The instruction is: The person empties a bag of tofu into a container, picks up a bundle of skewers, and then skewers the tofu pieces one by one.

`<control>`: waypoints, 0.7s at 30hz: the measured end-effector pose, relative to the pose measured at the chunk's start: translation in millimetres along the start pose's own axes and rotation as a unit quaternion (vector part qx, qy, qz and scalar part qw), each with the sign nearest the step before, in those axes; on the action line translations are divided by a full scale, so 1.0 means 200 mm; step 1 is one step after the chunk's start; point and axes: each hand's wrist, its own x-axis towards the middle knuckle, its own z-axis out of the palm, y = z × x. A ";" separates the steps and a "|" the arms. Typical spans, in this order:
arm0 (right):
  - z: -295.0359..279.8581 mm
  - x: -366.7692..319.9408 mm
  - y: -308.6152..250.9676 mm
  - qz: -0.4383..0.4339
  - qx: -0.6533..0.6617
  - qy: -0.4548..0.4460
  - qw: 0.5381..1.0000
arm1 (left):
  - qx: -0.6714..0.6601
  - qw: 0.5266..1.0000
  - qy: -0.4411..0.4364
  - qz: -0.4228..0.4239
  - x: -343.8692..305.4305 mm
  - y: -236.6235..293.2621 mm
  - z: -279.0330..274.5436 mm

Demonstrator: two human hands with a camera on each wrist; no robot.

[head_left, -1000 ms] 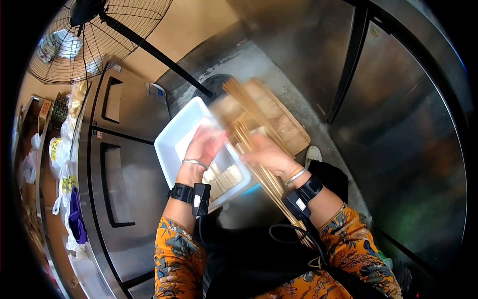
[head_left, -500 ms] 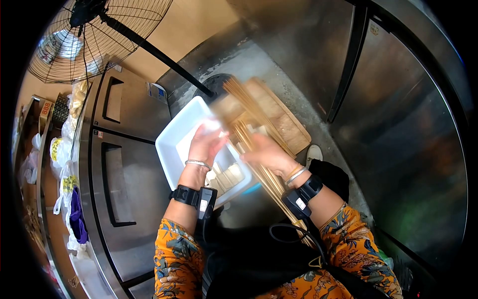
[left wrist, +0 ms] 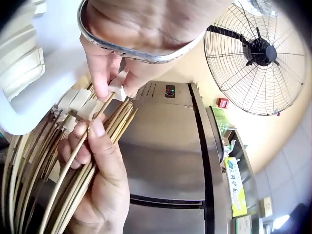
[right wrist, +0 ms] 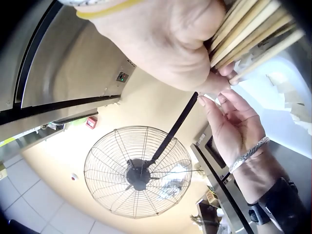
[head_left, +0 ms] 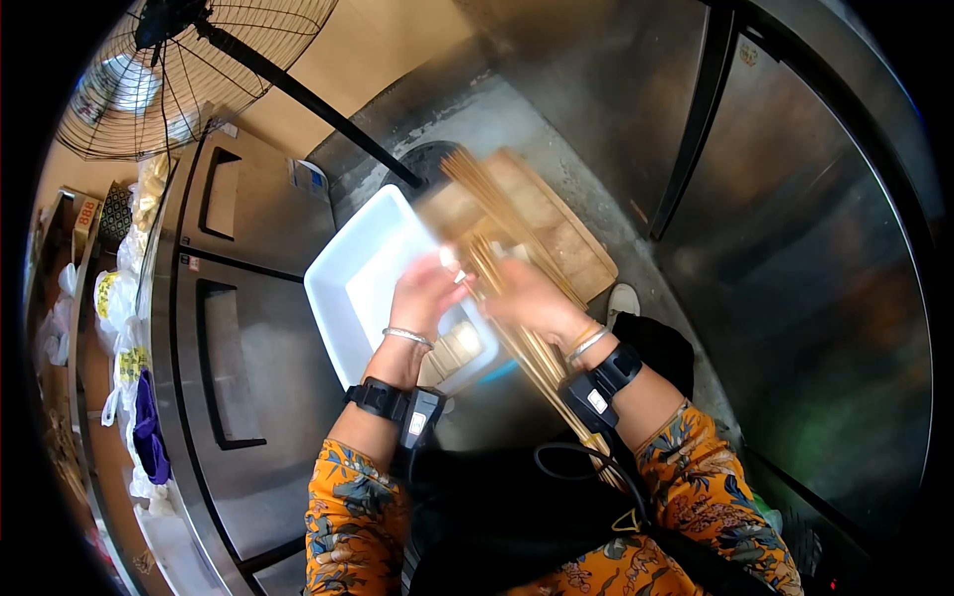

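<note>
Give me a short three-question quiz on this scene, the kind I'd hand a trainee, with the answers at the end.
1. Which hand grips the bundle of sticks?
2. True or false: the white tub has nothing in it.
3. Fill in the blank: the left hand pinches a small pale ____ between its fingers and thumb.

Key:
1. The right hand.
2. False; several pale pieces lie inside.
3. Block.
</note>
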 end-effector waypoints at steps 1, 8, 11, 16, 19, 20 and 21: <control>0.00 0.00 -0.01 -0.004 -0.004 0.006 1.000 | 0.007 1.000 -0.001 0.000 -0.02 -0.01 0.02; -0.01 -0.03 -0.08 0.004 -0.036 0.006 0.999 | 0.012 1.000 0.021 0.012 -0.04 -0.05 0.05; -0.02 0.01 -0.01 0.010 -0.059 -0.001 0.998 | 0.033 0.999 -0.006 -0.006 -0.02 -0.03 0.03; -0.04 -0.04 -0.07 0.050 -0.010 0.014 0.999 | 0.173 0.975 0.086 0.107 0.09 -0.03 -0.24; -0.04 -0.05 -0.09 0.059 0.030 0.018 0.998 | 0.482 0.870 0.075 0.078 0.16 -0.12 -0.52; -0.04 -0.06 -0.11 0.058 0.044 0.016 0.997 | 0.563 0.823 0.035 0.067 0.17 -0.16 -0.58; -0.04 -0.07 -0.13 0.058 0.058 0.015 0.996 | 0.638 0.768 -0.006 0.055 0.15 -0.17 -0.58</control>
